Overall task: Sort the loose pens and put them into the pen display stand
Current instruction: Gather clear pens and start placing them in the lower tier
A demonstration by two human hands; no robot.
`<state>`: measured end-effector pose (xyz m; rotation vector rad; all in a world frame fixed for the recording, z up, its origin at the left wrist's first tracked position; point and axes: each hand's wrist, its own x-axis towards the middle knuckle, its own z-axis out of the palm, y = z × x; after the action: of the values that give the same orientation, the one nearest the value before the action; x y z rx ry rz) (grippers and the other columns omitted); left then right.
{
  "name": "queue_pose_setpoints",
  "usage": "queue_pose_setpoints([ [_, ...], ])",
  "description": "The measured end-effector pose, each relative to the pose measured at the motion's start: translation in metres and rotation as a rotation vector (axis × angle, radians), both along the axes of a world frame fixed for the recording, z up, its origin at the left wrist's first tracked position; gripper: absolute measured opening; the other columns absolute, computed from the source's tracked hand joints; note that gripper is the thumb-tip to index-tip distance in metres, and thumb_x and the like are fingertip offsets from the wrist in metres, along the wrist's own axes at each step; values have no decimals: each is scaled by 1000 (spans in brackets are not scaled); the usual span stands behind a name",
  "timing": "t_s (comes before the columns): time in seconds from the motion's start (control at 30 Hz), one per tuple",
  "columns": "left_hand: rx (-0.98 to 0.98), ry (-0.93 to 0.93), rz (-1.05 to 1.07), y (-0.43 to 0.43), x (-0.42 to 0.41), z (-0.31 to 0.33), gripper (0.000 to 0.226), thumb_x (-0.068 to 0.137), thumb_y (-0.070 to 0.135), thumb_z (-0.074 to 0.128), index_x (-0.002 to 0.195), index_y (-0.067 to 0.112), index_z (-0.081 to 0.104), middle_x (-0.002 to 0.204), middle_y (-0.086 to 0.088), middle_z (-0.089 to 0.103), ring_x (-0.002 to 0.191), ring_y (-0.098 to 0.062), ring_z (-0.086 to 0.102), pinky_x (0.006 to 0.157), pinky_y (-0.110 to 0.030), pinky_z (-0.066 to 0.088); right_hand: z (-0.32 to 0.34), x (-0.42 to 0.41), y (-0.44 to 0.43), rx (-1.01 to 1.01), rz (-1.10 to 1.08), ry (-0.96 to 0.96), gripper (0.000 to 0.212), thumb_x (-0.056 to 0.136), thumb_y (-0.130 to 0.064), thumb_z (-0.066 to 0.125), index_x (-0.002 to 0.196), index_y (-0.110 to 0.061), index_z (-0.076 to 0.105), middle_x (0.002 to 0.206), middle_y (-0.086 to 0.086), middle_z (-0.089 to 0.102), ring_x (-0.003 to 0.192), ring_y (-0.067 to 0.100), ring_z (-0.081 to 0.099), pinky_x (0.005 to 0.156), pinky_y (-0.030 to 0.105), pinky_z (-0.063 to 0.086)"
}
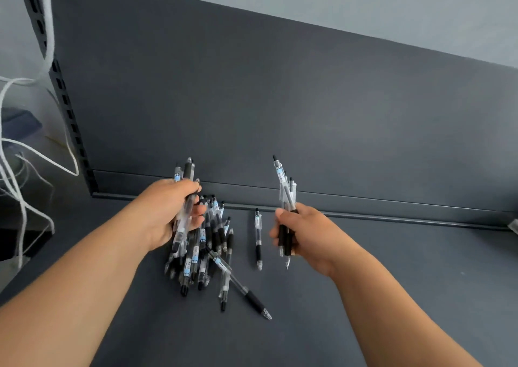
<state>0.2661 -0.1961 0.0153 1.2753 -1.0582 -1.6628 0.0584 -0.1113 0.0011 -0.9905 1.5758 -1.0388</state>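
A: Hands, quick?
B: The left hand (173, 212) is gripping a bunch of gel pens (187, 170). The right hand (302, 234) is gripping a smaller bunch (286, 190), tips pointing down.
A: Surface?
B: A pen pile (208, 250) is lying on the dark shelf (378, 282), partly beneath the left hand. A lone pen (258, 237) is lying between the hands.

My left forearm (84, 277) and right forearm (398, 316) reach forward, both bare, hands well apart. My left hand (171, 212) wraps its fingers round a thick bundle of pens (187, 171) (back of the hand toward me). My right hand (304, 234) grips a smaller bunch (286, 191), nearly upright.
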Motion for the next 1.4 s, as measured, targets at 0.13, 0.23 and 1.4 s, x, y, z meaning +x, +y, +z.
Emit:
queue_pose_setpoints([
  [0.13, 14, 109, -105, 25, -37, 10, 9, 94, 14, 56, 100, 7, 55, 75, -6, 51, 54, -18, 65, 47, -30, 55, 7, -25, 23, -21, -35, -52, 13, 98, -22, 48, 95, -10, 53, 67, 2, 62, 62, 19, 61, 66, 33, 49],
  [0.23, -6, 163, -141, 43, -69, 16, 7, 94, 11, 57, 100, 8, 55, 79, -6, 57, 49, -15, 63, 45, -28, 52, 14, -50, 46, -10, -77, -97, 10, 98, -19, 48, 95, -10, 52, 69, 4, 58, 61, 23, 61, 61, 34, 50],
  [1.4, 18, 279, -1069, 438, -592, 51, 19, 85, 8, 65, 75, 12, 48, 57, -1, 44, 38, -7, 39, 33, -16, 33, 55, -439, 512, -258, -877, -18, 10, 97, -18, 52, 95, -9, 52, 65, 6, 54, 52, 17, 50, 48, 28, 40],
])
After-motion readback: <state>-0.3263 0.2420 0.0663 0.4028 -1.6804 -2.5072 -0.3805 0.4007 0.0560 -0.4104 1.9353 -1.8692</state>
